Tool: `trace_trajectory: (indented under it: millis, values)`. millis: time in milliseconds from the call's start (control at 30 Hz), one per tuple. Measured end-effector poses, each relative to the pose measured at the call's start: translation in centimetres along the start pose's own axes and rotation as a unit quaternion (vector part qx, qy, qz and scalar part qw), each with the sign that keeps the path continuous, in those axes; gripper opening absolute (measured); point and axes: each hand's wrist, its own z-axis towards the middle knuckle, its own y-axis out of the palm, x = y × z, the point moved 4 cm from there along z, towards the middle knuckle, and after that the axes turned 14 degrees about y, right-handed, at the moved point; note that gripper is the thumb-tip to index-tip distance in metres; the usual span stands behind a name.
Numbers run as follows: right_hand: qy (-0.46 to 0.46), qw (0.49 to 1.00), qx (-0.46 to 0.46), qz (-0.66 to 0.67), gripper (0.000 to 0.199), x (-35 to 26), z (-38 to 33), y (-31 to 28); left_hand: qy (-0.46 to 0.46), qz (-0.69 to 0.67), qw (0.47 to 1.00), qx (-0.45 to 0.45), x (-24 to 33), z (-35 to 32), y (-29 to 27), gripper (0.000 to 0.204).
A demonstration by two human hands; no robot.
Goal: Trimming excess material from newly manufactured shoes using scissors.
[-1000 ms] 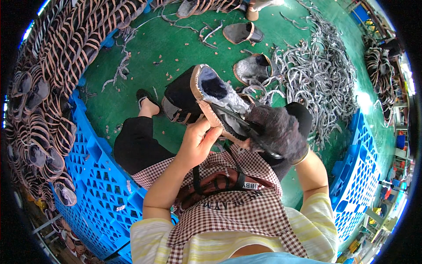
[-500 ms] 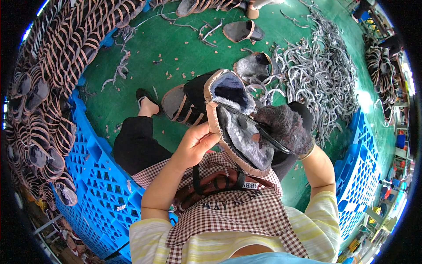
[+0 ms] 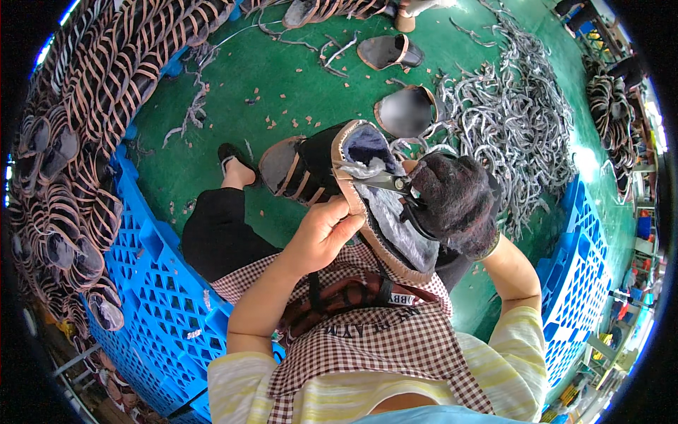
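Observation:
My left hand (image 3: 321, 237) pinches the tan stitched edge of a slipper (image 3: 397, 261) with grey plush lining, held above my lap. A dark fuzzy glove covers my right hand (image 3: 455, 201), which is closed round the dark handles of a pair of scissors (image 3: 383, 183). Their blades lie at the lining's edge inside the slipper opening, pointing towards my left hand. A loose-looking strip of grey plush (image 3: 364, 169) stands up by the blades. Beyond, other slippers with tan bands (image 3: 296, 166) form a row against the held one.
Grey plush trimmings (image 3: 508, 127) lie heaped on the green floor at right. Two single slippers (image 3: 406, 113) rest ahead. Blue plastic pallets (image 3: 162, 283) stand on both sides, with long rows of banded slippers (image 3: 92, 92) at left. Small tan scraps dot the floor.
My right hand has turned and shifted up with the scissors. Their blades have moved to the lining near the slipper's opening, where a plush strip now stands up. My left hand keeps its hold.

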Motion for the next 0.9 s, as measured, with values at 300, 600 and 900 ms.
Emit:
trace_trajectory:
  millis: [300, 600, 900]
  values:
    - [0.131, 0.98, -0.046, 0.145, 0.03, 3.0, 0.1, 1.7, -0.087, -0.057, 0.994, 0.04, -0.5, -0.8, -0.8, 0.01]
    - [0.13, 0.908, 0.082, 0.389, 0.055, 8.2, -2.2, 8.3, -0.103, -0.217, 0.959, 0.152, -4.2, -2.8, -6.7, 0.024]
    - [-0.002, 0.943, -0.022, 0.333, 0.028, 4.1, 2.3, 5.9, -0.15, -0.445, 0.863, 0.187, -9.2, 7.0, -5.2, 0.047]
